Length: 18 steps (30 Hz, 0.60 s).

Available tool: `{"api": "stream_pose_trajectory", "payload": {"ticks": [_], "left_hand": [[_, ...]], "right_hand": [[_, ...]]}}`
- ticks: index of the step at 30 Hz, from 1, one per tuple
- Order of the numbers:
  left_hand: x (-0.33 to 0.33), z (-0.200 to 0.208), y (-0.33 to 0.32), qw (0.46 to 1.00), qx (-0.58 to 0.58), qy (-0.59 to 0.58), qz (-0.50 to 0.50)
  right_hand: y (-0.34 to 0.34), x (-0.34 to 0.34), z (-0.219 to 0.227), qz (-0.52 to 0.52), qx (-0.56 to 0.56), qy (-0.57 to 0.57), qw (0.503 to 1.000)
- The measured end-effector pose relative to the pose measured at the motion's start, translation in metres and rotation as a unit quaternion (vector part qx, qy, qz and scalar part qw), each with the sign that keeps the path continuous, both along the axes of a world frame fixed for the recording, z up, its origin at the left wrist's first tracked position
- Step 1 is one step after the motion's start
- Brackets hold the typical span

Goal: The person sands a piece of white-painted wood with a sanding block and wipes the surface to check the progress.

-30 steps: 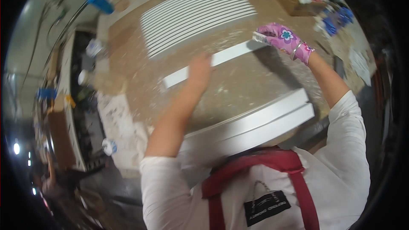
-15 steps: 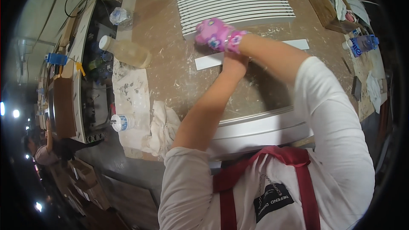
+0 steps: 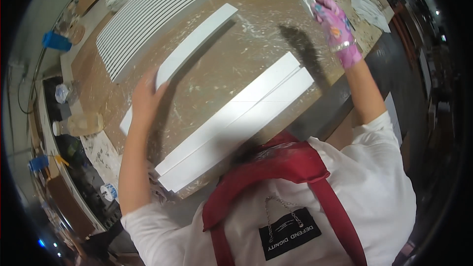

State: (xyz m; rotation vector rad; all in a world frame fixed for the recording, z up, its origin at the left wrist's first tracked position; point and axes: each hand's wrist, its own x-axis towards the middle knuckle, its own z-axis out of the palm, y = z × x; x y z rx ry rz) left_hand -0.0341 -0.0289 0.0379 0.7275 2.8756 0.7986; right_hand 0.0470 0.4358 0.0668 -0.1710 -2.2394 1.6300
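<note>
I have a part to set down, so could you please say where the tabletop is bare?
The tabletop looks bare between the single strip in the left hand and the paired strips, and from the single strip's far end to the right hand. The left side is crowded with a slatted stack and a yellowish bottle.

Probably a workshop: scuffed bench (image 3: 256, 29), white strips (image 3: 194, 38).

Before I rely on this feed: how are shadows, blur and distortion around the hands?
In the head view, a shadow marks the table below-left of the right hand; grey shade dulls the middle of the boards. Also head view: the left hand looks slightly soft, the pale piece in the right hand unclear; fisheye bending leaves the curve of the strip uncertain.
</note>
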Motion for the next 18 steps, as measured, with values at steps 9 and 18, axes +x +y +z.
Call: {"api": "stream_pose_trajectory", "payload": {"ticks": [9,18], "left_hand": [[0.123,0.047,0.007,0.991,0.05,-0.124,-0.02],[0.071,0.07,0.021,0.957,0.009,-0.259,-0.13]], "right_hand": [[-0.06,0.046,-0.03,-0.14,-0.298,0.03,0.944],[-0.053,0.048,-0.056,-0.111,-0.359,0.006,0.927]]}}
